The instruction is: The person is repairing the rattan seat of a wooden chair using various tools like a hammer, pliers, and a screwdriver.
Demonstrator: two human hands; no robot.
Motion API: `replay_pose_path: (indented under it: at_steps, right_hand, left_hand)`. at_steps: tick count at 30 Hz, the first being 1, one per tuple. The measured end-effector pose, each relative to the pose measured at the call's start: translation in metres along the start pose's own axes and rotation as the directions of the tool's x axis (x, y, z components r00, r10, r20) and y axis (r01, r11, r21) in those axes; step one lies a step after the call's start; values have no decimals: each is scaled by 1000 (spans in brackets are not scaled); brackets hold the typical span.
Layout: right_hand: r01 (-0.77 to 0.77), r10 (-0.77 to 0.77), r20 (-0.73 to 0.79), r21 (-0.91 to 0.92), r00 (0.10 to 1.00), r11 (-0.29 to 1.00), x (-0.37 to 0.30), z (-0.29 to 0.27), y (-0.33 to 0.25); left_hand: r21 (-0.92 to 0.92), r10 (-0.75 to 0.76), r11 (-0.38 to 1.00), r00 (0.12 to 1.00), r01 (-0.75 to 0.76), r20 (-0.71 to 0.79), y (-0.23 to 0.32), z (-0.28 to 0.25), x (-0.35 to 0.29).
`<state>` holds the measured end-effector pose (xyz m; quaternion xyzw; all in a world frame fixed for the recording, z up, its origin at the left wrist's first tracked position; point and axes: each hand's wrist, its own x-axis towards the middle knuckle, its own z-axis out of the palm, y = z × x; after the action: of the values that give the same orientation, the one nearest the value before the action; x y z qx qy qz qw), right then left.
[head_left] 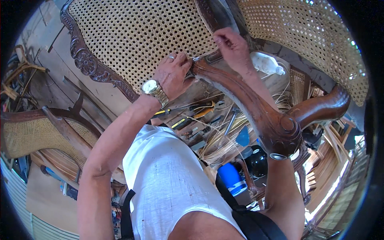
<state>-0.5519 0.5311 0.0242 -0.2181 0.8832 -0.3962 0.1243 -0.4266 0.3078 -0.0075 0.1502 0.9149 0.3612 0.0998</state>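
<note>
A carved dark wooden chair frame (86,60) with a woven cane panel (140,36) stands before me. My left hand (172,74), with a ring and a wristwatch (151,87), rests at the panel's lower edge. Its fingers are bent together beside the joint of the curved wooden armrest (248,98); a small pale bit shows at the fingertips, too small to name. Over the panel's right corner is my right hand (236,52), raised just off the cane, thumb and fingers pinched together. Whatever it pinches is not visible. My right forearm passes behind the armrest.
Below lie yellow-and-black handled tools (182,122), a hammer-like tool (231,122) and coiled cane strands (218,150). A clear plastic bottle (266,64) lies beyond my right wrist. Another cane panel (304,36) rises at right; a cane chair part (44,138) stands left.
</note>
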Motion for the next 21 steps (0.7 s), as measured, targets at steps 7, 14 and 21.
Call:
replay_pose_path:
  at_steps: [7, 14, 21]
  right_hand:
    - [-28, 30, 37, -42, 999, 999, -6, -8, 6]
    - [61, -58, 58, -55, 997, 997, -13, -3, 8]
    - [109, -95, 219, -52, 971, 993, -15, -2, 5]
  left_hand:
    - [14, -78, 997, 987, 80, -138, 15, 14, -5]
    - [-59, -136, 990, 982, 129, -129, 17, 19, -4]
    - [-83, -161, 985, 980, 152, -115, 21, 18, -3]
